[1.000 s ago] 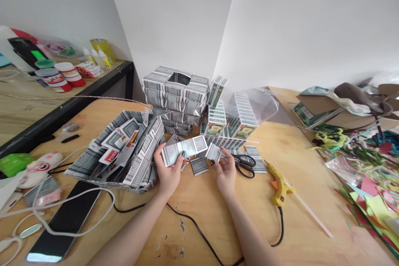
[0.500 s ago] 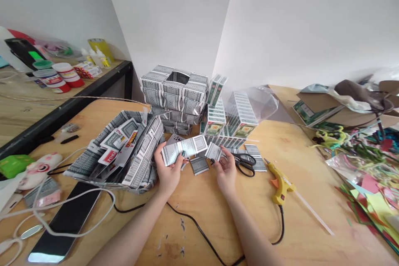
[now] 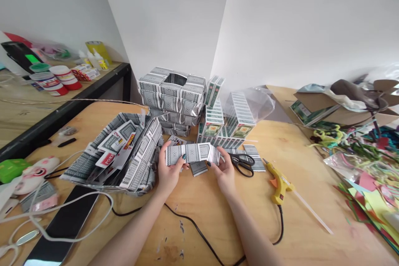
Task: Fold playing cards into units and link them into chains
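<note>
My left hand [image 3: 171,170] pinches a strip of joined, folded playing cards [image 3: 191,152] with grey patterned backs. In my right hand [image 3: 223,171] is a single folded playing card [image 3: 213,155], held between thumb and fingers against the strip's right end. Whether the two are fixed together I cannot tell. Beneath the strip, a loose grey-backed card [image 3: 198,168] lies on the table. Black-handled scissors [image 3: 243,164] rest just right of my right hand, partly over more cards [image 3: 254,158].
A card-covered open box [image 3: 140,162] holding loose cards stands left, before a taller card-covered box [image 3: 173,95]. Boxed card decks [image 3: 238,116] are stacked behind my hands. A yellow glue gun [image 3: 279,183] lies right, its black cord [image 3: 199,230] crossing under my arms. A phone [image 3: 64,224] lies front left.
My right hand has brought its folded card leftward to the strip, closing the gap between them. My left hand has levelled the strip. The whole view has shifted slightly.
</note>
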Available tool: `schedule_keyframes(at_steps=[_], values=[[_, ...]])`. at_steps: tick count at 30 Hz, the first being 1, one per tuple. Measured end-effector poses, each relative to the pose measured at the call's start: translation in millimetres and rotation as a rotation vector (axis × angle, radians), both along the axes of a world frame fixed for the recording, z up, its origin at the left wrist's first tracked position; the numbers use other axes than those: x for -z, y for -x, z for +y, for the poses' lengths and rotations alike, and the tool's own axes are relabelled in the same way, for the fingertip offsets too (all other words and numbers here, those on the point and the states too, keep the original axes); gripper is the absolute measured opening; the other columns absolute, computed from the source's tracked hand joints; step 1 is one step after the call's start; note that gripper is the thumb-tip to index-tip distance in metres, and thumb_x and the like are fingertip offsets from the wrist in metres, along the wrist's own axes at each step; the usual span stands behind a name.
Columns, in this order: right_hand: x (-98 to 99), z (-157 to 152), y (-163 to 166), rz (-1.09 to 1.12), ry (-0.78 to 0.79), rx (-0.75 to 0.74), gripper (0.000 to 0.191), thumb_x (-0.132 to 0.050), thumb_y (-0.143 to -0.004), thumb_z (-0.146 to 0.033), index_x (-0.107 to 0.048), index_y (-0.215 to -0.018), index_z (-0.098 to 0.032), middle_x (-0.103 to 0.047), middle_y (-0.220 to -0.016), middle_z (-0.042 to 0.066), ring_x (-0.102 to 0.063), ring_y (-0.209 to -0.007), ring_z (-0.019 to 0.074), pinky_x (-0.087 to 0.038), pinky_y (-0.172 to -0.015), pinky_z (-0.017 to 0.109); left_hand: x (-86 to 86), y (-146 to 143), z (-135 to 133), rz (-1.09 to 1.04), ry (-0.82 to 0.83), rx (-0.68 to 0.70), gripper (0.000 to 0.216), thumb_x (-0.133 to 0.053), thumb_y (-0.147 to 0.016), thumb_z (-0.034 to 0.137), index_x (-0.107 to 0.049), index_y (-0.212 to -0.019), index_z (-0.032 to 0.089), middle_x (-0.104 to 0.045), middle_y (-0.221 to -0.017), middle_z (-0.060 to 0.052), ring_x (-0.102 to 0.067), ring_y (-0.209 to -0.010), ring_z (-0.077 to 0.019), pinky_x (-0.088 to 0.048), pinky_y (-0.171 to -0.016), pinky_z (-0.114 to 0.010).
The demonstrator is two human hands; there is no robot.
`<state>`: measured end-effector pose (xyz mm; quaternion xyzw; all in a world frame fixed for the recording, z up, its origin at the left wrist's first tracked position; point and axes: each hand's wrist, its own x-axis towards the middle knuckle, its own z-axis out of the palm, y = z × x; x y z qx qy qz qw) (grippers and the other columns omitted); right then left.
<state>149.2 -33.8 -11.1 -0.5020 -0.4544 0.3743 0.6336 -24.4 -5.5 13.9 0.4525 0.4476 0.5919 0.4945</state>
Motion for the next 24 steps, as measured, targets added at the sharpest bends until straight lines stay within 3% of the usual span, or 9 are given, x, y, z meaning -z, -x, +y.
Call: schedule_keyframes(at_steps=[5, 12, 15, 20, 24], values=[[7.5, 0, -5, -0.230, 0.028, 0.070, 0.053, -0.068, -0.066, -0.032, -0.051, -0.116, -0.025, -0.037, -0.113, 0.009, -0.042, -0.110, 0.0258, -0.041, -0.092, 0.042, -3.2, 2, 1, -0.031, 0.044, 0.031, 0.064, -0.065, -0.067, 0.026, -0.035, -0.124, 0.025, -0.059, -0.093, -0.004, -0.058, -0.049, -0.0115, -0.052, -0.048, -0.028], [-6.5, -5, -4, -0.399, -0.031, 0.000, 0.048, -0.066, -0.067, -0.030, -0.052, -0.113, -0.025, -0.040, -0.104, 0.007, -0.042, -0.105, 0.0250, -0.035, -0.095, 0.044, -0.3, 12, 7, -0.071, 0.148, 0.119, 0.063, -0.060, -0.068, 0.022, -0.037, -0.127, 0.025, -0.060, -0.070, 0.001, -0.056, -0.046, -0.0132, -0.047, -0.045, -0.025], [-11.0, -7, -3, -0.406, -0.019, -0.028, 0.047, -0.066, -0.066, -0.028, -0.051, -0.110, -0.023, -0.045, -0.103, 0.007, -0.045, -0.101, 0.0248, -0.036, -0.092, 0.043, 0.1, 12, 7, -0.102, 0.150, 0.124, 0.061, -0.061, -0.067, 0.022, -0.041, -0.125, 0.026, -0.062, -0.078, -0.001, -0.054, -0.046, -0.0116, -0.046, -0.043, -0.025], [-10.1, -8, -1, -0.297, 0.002, -0.123, 0.049, -0.065, -0.066, -0.026, -0.046, -0.111, -0.022, -0.052, -0.104, 0.007, -0.051, -0.097, 0.0236, -0.041, -0.085, 0.037, -0.9, 9, 6, -0.181, 0.149, 0.050, 0.069, -0.064, -0.064, 0.023, -0.037, -0.127, 0.032, -0.054, -0.114, -0.006, -0.058, -0.061, -0.0129, -0.048, -0.045, -0.023], [-7.9, -7, 2, -0.315, 0.008, -0.105, 0.052, -0.067, -0.064, -0.024, -0.047, -0.111, -0.021, -0.055, -0.105, 0.007, -0.052, -0.099, 0.0245, -0.041, -0.086, 0.038, 0.2, 5, 7, -0.269, 0.166, -0.023, 0.074, -0.068, -0.061, 0.024, -0.035, -0.127, 0.031, -0.054, -0.115, -0.006, -0.060, -0.077, -0.0168, -0.050, -0.049, -0.022]])
